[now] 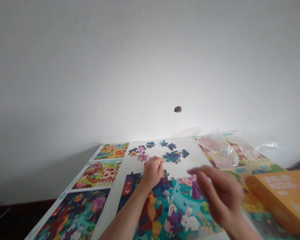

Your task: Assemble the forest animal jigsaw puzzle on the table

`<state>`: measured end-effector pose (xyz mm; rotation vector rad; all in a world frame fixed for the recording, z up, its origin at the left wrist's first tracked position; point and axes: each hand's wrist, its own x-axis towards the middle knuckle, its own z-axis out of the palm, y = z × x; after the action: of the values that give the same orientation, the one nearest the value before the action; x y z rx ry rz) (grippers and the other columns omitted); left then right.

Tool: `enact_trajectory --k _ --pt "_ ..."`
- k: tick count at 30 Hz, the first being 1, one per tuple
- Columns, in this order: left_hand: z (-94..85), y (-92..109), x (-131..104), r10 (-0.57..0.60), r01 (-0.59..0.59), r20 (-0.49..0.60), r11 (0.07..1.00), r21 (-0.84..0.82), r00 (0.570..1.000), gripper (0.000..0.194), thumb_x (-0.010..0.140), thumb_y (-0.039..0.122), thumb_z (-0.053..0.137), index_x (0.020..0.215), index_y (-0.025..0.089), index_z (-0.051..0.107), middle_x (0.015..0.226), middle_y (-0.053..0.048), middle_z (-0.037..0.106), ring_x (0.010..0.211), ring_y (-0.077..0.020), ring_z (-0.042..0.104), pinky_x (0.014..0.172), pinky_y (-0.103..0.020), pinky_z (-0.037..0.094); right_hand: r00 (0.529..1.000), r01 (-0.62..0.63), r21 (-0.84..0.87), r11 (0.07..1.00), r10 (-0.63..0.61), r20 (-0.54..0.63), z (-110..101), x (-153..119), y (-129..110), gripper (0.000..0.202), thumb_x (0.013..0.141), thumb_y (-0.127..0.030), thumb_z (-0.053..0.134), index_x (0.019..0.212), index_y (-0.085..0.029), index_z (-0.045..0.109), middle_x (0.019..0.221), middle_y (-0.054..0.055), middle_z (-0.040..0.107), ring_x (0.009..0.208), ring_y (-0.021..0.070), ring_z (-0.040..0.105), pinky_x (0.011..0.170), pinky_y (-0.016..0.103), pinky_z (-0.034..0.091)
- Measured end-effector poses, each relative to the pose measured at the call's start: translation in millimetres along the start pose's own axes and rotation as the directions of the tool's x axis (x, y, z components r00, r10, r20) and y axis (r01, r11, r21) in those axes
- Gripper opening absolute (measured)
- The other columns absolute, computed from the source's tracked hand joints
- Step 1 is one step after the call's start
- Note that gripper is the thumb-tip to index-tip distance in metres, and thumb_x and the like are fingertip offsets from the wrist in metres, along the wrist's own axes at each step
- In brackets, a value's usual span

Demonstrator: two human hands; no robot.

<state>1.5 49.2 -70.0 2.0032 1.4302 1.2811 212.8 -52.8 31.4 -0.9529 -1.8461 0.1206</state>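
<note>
A partly assembled puzzle (182,203) with white rabbits, a bear and a stream lies flat on the white table. My left hand (153,170) is over its upper edge, fingers bent and drawn together toward loose pieces; whatever is between the fingertips is hidden. My right hand (220,193), blurred by motion, hovers over the puzzle's right side with its fingers apart from the thumb, and I see nothing held in it. Beyond my left hand are a cluster of dark blue pieces (174,156), purple pieces (141,150) and a few more blue ones (171,146).
Printed pictures, one a farm scene (100,173), line the left side of the table. An orange puzzle box (282,196) stands at the right, with a clear plastic bag (225,153) behind it. A white wall (140,73) with a hole rises behind the table.
</note>
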Motion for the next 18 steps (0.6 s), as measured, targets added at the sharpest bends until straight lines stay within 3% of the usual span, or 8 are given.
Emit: enact_trajectory --k 2,3,5,7,13,18 --pt "0.1 -7.3 3.4 -0.057 0.054 -0.099 0.998 -0.033 0.993 0.032 0.074 0.002 0.046 0.084 0.019 0.071 0.086 -0.005 0.069 0.085 -0.0199 0.062 0.082 -0.034 0.044 0.974 -0.137 -0.095 0.986 0.152 0.168 21.6 13.5 27.7 0.023 0.093 -0.021 0.049 0.099 -0.02 0.071 0.06 -0.002 0.063 0.051 0.0113 0.056 0.05 0.022 0.041" --pt "-0.2 -10.2 4.8 -0.078 0.072 -0.132 0.996 -0.051 0.988 0.035 0.072 0.0 0.045 0.084 0.018 0.071 0.085 -0.005 0.069 0.083 -0.0198 0.061 0.082 -0.034 0.044 0.943 -0.164 -0.156 0.974 0.202 0.264 33.3 18.3 42.6 0.024 0.09 -0.02 0.05 0.098 -0.021 0.073 0.062 -0.001 0.066 0.056 0.0129 0.059 0.054 0.023 0.042" --pt "-1.1 -14.2 6.5 -0.106 0.092 -0.168 0.992 -0.089 0.98 0.038 0.067 -0.002 0.044 0.082 0.018 0.071 0.082 -0.005 0.068 0.082 -0.0196 0.061 0.081 -0.034 0.044 0.876 -0.106 -0.24 0.965 0.204 0.436 54.9 22.2 67.5 0.028 0.086 -0.018 0.051 0.103 -0.024 0.073 0.089 0.004 0.073 0.079 0.0178 0.066 0.07 0.026 0.045" --pt "-2.0 -16.6 7.2 -0.13 0.104 -0.185 0.984 -0.142 0.974 0.039 0.062 -0.003 0.044 0.079 0.019 0.072 0.079 -0.003 0.068 0.079 -0.0188 0.06 0.079 -0.033 0.044 0.837 -0.06 -0.235 0.97 0.177 0.517 70.7 19.2 80.1 0.033 0.087 -0.02 0.049 0.111 -0.025 0.07 0.097 0.005 0.071 0.086 0.0185 0.065 0.074 0.027 0.044" --pt "-4.4 -19.9 6.3 -0.263 0.136 -0.275 0.904 -0.405 0.925 0.034 0.058 0.006 0.048 0.078 0.018 0.072 0.076 -0.003 0.067 0.068 -0.0161 0.055 0.064 -0.027 0.041 0.732 0.06 -0.165 0.984 0.069 0.677 83.3 5.1 72.1 0.038 0.083 -0.042 0.059 0.121 -0.036 0.064 0.089 0.001 0.066 0.077 0.0172 0.061 0.064 0.025 0.036" --pt "-14.6 -5.0 12.0 -0.307 0.017 -0.318 0.743 -0.669 0.897 0.028 0.057 0.017 0.051 0.08 0.016 0.067 0.068 -0.002 0.059 0.064 -0.0142 0.052 0.062 -0.027 0.042 0.718 0.056 -0.193 0.98 0.095 0.69 85.5 5.7 77.2 0.035 0.08 -0.047 0.063 0.115 -0.04 0.067 0.086 0.0 0.066 0.076 0.0175 0.061 0.06 0.025 0.031"
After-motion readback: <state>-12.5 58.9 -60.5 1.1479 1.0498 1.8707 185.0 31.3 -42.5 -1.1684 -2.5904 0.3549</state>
